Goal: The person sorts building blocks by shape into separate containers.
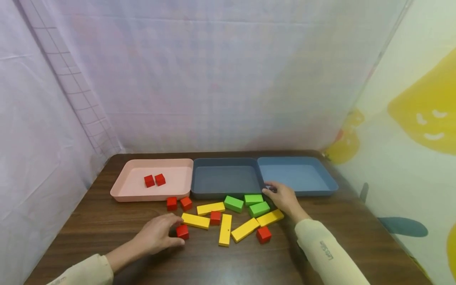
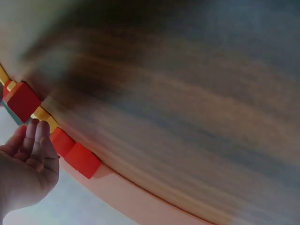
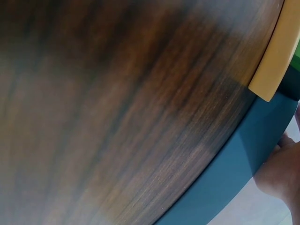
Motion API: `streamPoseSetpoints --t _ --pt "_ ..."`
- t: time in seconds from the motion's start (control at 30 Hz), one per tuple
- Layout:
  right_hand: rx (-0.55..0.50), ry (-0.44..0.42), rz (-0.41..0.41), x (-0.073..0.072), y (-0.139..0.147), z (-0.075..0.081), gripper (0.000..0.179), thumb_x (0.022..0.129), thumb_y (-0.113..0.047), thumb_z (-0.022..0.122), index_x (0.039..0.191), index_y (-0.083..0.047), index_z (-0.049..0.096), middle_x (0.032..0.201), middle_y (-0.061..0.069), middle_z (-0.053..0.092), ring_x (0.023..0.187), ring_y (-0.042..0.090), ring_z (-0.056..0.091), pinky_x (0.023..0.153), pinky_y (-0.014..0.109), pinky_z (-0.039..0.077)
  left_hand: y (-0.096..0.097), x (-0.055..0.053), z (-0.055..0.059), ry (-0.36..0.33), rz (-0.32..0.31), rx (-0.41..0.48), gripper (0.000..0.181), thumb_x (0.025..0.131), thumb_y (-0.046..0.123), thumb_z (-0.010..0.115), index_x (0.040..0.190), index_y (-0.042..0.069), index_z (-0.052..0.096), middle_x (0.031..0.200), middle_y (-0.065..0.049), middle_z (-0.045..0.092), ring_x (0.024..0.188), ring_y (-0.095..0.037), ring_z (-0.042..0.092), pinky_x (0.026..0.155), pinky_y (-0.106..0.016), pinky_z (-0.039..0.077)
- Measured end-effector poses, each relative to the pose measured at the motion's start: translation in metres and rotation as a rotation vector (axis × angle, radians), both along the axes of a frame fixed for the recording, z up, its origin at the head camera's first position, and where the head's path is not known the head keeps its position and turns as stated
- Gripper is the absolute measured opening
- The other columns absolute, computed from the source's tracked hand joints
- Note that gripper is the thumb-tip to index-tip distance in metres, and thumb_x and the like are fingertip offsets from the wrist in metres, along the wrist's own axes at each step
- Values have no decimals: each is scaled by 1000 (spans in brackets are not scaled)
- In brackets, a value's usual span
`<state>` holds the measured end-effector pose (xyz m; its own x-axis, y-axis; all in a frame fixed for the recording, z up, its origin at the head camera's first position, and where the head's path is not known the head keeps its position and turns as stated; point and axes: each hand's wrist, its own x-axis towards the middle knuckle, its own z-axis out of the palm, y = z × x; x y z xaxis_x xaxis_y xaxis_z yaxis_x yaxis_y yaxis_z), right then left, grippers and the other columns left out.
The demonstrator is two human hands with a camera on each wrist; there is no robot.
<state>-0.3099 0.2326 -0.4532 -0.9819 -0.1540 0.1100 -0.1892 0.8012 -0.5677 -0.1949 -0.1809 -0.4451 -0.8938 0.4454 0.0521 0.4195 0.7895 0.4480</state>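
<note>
My left hand [image 1: 156,234] reaches in from the left, thumb and fingers spread about a red cube [image 1: 182,232], with a gap visible on the thumb side. In the left wrist view the left hand [image 2: 33,164] shows bent fingers near red cubes [image 2: 77,154]. My right hand [image 1: 283,198] is over the near left corner of the light blue tray [image 1: 303,193], its thumb and fingers apart with no block visible between them. Three green blocks [image 1: 259,209] lie just left of it. Only part of the right hand [image 3: 281,173] shows in the right wrist view.
A pink tray [image 1: 178,166] with two red cubes [image 1: 160,179] stands at the back left, beside a dark grey-blue tray [image 1: 228,182]. Several yellow blocks [image 1: 225,230] and more red cubes [image 1: 263,234] are scattered over the brown wooden table [image 1: 199,261].
</note>
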Motion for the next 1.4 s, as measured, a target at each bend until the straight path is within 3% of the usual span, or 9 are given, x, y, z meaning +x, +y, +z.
streamPoseSetpoints --t 0.17,0.3,0.4,0.57,0.63,0.73,0.87,1.2,1.4 --pt "5 -2 -3 0 0 -1 44 100 -31 60 137 -7 59 126 22 63 114 41 59 96 59 45 -3 -1 -4 77 -19 27 32 79 25 84 103 8 71 93 5 67 80 -12 60 71 -36 53" --pt "6 -3 -3 -1 0 -1 44 100 -31 60 137 -7 59 126 22 63 114 40 60 96 58 45 -8 -8 4 130 10 82 30 79 20 84 103 7 72 93 5 66 79 -12 59 70 -33 52" --pt "-1 -5 -3 -1 1 -2 45 100 -31 60 137 -7 58 126 22 63 114 40 59 96 59 45 -21 -24 18 189 80 122 31 81 16 82 106 3 71 95 -1 68 80 -17 61 72 -37 53" --pt "-9 -8 -4 -1 3 -2 45 100 -31 59 138 -6 58 126 23 63 114 40 59 96 58 46 -66 -67 37 280 243 156 30 85 12 76 109 -6 69 99 -17 69 83 -29 64 74 -46 53" --pt "-10 -7 -6 0 3 -2 45 100 -31 59 138 -6 58 125 22 63 114 40 59 95 58 46 -87 -82 37 268 323 149 31 88 13 73 110 -7 68 100 -21 68 86 -34 63 74 -49 51" --pt "-10 -3 -9 1 4 -3 45 100 -31 60 137 -6 58 124 22 64 113 40 60 95 58 46 -113 -100 34 241 391 109 32 90 15 70 111 -8 66 99 -23 68 87 -38 63 74 -52 50" --pt "-11 -1 -16 2 3 -2 45 100 -31 60 137 -6 59 124 22 64 114 40 59 96 58 46 -130 -113 30 197 399 38 32 91 14 68 112 -10 64 97 -24 66 87 -39 62 75 -54 49" --pt "-9 -4 -7 2 3 -7 45 99 -31 61 137 -7 59 125 21 64 115 40 59 97 58 45 -131 -122 18 58 400 -88 33 90 9 64 114 -14 60 112 -33 62 101 -51 59 85 -60 47" --pt "-1 -9 -9 2 3 -5 45 100 -32 60 137 -7 58 125 22 64 115 41 59 97 58 45 -131 -123 10 12 421 -90 42 88 11 63 121 -16 56 119 -35 59 104 -51 57 90 -60 46"
